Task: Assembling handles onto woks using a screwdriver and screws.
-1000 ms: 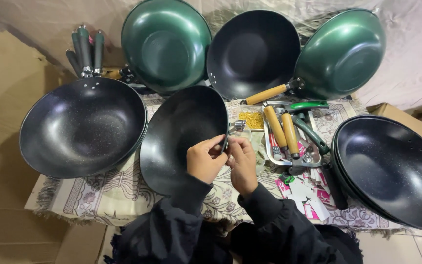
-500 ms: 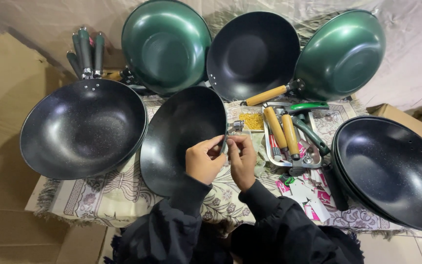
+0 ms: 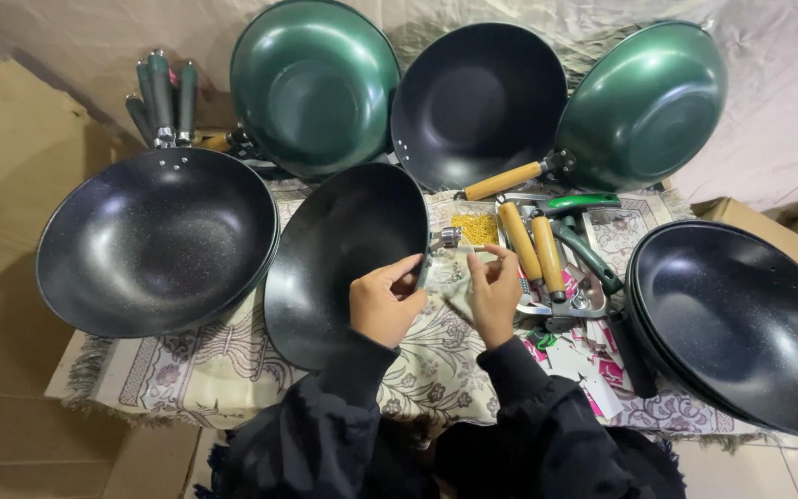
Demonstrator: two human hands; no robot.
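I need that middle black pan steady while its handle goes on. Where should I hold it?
Grip the black pan by its right rim, beside the metal handle bracket, coming from the near side, as the left hand does. It stands tilted on edge, so the thin rim suits a pinch.

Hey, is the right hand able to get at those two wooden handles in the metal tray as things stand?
Probably yes. The right hand hovers just left of the wooden handles, which lie uncovered on top in the metal tray. Nothing stands between them; the hand's fingers look free of anything large.
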